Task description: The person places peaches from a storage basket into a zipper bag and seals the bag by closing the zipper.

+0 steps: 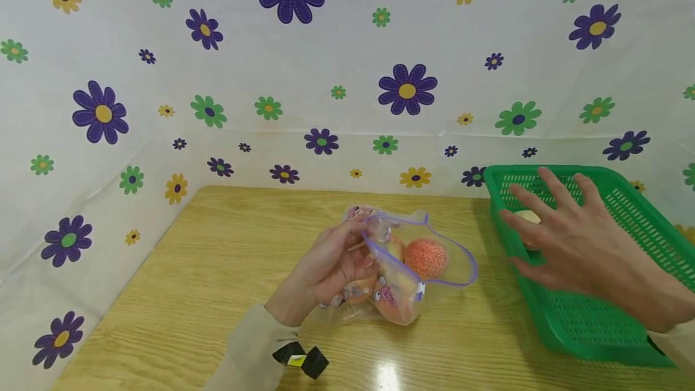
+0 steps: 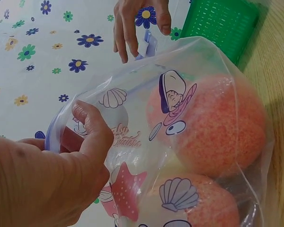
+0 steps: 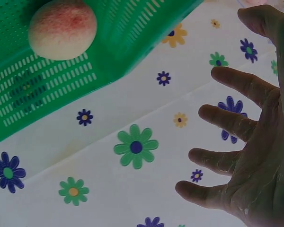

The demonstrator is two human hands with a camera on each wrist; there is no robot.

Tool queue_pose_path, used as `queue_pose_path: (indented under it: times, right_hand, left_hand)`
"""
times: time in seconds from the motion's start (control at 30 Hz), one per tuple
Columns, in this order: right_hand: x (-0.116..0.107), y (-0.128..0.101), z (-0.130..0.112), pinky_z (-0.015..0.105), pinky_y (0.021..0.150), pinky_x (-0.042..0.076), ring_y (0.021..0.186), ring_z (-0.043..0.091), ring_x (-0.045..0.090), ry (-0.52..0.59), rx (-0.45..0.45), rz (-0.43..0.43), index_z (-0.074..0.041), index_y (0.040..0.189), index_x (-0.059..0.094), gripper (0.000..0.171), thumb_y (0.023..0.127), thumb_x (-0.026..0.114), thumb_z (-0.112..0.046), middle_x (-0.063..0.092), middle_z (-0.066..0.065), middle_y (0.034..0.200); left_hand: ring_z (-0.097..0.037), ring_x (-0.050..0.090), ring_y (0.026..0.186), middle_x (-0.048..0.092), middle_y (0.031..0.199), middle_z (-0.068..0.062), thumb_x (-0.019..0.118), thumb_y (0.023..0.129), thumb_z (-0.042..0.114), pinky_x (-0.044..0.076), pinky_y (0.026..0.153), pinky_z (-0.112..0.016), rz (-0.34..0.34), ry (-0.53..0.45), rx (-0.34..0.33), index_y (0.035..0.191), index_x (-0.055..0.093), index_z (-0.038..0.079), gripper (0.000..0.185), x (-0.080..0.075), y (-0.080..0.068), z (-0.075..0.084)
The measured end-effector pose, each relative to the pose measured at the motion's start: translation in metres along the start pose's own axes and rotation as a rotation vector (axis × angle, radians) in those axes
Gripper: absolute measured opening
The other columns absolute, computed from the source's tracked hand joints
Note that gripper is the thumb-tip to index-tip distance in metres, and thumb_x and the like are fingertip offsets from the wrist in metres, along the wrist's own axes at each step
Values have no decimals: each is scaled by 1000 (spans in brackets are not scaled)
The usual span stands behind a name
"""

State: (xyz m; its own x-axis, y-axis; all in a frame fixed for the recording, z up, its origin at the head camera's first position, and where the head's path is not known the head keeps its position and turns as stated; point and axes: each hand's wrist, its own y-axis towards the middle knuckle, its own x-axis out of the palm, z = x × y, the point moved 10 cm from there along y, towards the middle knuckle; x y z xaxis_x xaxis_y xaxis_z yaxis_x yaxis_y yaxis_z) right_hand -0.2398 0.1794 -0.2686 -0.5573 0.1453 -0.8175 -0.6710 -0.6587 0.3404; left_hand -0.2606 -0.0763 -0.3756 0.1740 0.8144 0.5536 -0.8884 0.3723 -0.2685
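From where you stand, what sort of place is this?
Probably a staged tabletop set, not a real kitchen: a flowered sheet screens a wooden table, which holds only a green basket and a bag of fruit.

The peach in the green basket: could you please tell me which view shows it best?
The right wrist view: the peach lies whole and unobstructed. In the head view, the right hand covers most of it. The left wrist view shows none of it.

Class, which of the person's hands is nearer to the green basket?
Right. The right hand hovers open over the green basket; the left hand holds the printed plastic bag on the table, apart from it.
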Motion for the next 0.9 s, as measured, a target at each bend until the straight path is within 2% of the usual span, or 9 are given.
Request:
queue_pose_path:
  times: [0.13,0.2,0.3,0.5,0.9]
  right_hand:
    - [5,-5,12,82,97,33,135,55,39,4,16,10,-21,120,73,71,61,82,-61,60,18,140]
    - [8,-8,18,82,96,34,135,54,41,3,16,13,-21,120,74,68,67,76,-63,61,19,139]
    - [11,-11,25,82,96,35,135,53,42,3,27,7,-20,120,74,65,70,73,-61,62,19,138]
    - [23,-13,37,81,95,37,133,54,45,-38,64,-53,-20,120,74,66,66,80,-57,63,19,136]
    - [50,-15,54,82,90,41,129,55,48,-33,83,-166,-17,124,72,69,70,83,-58,62,23,134]
  left_hand:
    - [-9,56,86,57,96,3,48,106,21,59,71,-26,7,-6,-2,107,58,17,10,-2,0,0]
    - [-9,56,86,57,96,3,48,106,21,59,71,-26,7,-5,-2,108,57,17,10,-2,0,-1]
    - [-10,56,86,57,96,3,48,106,22,59,70,-26,11,-3,-3,108,57,17,10,-3,1,-1]
    - [-11,57,85,57,96,2,49,106,22,59,69,-25,8,16,6,103,59,15,12,-4,3,-1]
    - [-11,58,86,56,98,1,49,106,23,60,69,-25,9,14,4,105,58,14,13,-5,3,-1]
